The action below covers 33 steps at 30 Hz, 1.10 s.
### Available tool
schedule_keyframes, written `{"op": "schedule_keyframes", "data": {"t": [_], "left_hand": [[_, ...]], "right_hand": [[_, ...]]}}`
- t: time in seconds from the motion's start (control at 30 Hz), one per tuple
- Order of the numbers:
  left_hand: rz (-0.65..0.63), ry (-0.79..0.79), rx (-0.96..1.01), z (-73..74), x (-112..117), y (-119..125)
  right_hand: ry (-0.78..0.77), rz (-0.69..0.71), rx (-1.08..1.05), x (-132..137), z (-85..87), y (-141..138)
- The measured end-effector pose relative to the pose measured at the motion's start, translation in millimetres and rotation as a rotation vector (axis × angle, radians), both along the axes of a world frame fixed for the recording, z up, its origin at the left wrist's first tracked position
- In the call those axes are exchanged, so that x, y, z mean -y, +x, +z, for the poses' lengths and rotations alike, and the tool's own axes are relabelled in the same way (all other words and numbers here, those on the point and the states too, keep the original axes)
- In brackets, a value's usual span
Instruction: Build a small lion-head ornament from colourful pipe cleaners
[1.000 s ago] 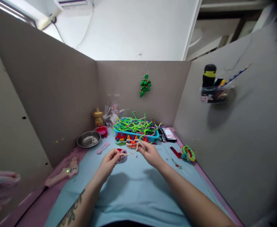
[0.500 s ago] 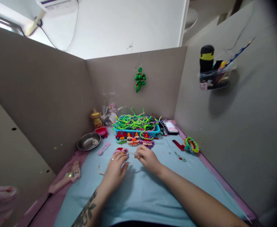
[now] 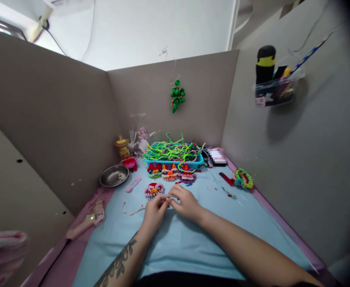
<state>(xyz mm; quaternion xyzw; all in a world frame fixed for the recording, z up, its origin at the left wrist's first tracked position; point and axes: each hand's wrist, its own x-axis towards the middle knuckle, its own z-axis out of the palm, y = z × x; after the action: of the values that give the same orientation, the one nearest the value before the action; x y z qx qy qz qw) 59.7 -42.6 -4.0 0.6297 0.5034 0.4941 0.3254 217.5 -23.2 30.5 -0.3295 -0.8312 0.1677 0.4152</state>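
My left hand (image 3: 155,210) and my right hand (image 3: 187,203) meet over the middle of the cloth, fingertips pinched together. Between them is a thin whitish strip (image 3: 171,195), mostly hidden by the fingers; its kind is unclear. Just beyond my left hand lies a pink and red fuzzy face piece (image 3: 154,190) with eyes and an orange nose. A cream pipe cleaner (image 3: 130,213) curves over the cloth to the left and passes out of sight by my left hand. Behind stand several similar fuzzy face pieces (image 3: 169,173) in a row.
A blue tray (image 3: 199,162) heaped with pipe cleaners stands at the back. On the left are a metal bowl (image 3: 107,176), a pink clip-like piece (image 3: 133,184) and a pink glue gun (image 3: 87,226). Coiled pipe cleaners (image 3: 243,178) lie at right. Grey partitions (image 3: 151,99) surround the table.
My left hand has drawn back from the pink and red face piece and joined my right hand. The face piece now shows fully. The view has shifted slightly.
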Motion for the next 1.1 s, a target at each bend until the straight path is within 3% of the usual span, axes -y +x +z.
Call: {"op": "schedule_keyframes", "data": {"t": [0.37, 0.47, 0.63, 0.83, 0.97, 1.1], "left_hand": [[-0.079, 0.11, -0.201, 7.0, 5.1, 1.6], [-0.067, 0.068, -0.122, 6.5, 2.9, 1.0], [0.01, -0.051, 0.16, 5.4, -2.4, -3.3], [0.036, -0.046, 0.227, 3.8, -2.1, -5.4], [-0.008, -0.049, 0.193, 7.2, 0.8, -2.1], [-0.003, -0.052, 0.238, 8.6, 1.1, -0.8]], "right_hand": [[-0.069, 0.009, 0.115, -8.1, -2.2, 0.0], [-0.101, 0.014, 0.087, -12.2, -3.0, 2.9], [-0.08, 0.138, -0.038, -14.7, -5.7, 6.7], [-0.057, 0.129, -0.127, -6.8, -3.6, 1.0], [-0.144, 0.046, -0.166, -6.0, -1.6, 0.0], [-0.302, 0.137, -0.202, -8.5, -5.7, 0.2]]}}
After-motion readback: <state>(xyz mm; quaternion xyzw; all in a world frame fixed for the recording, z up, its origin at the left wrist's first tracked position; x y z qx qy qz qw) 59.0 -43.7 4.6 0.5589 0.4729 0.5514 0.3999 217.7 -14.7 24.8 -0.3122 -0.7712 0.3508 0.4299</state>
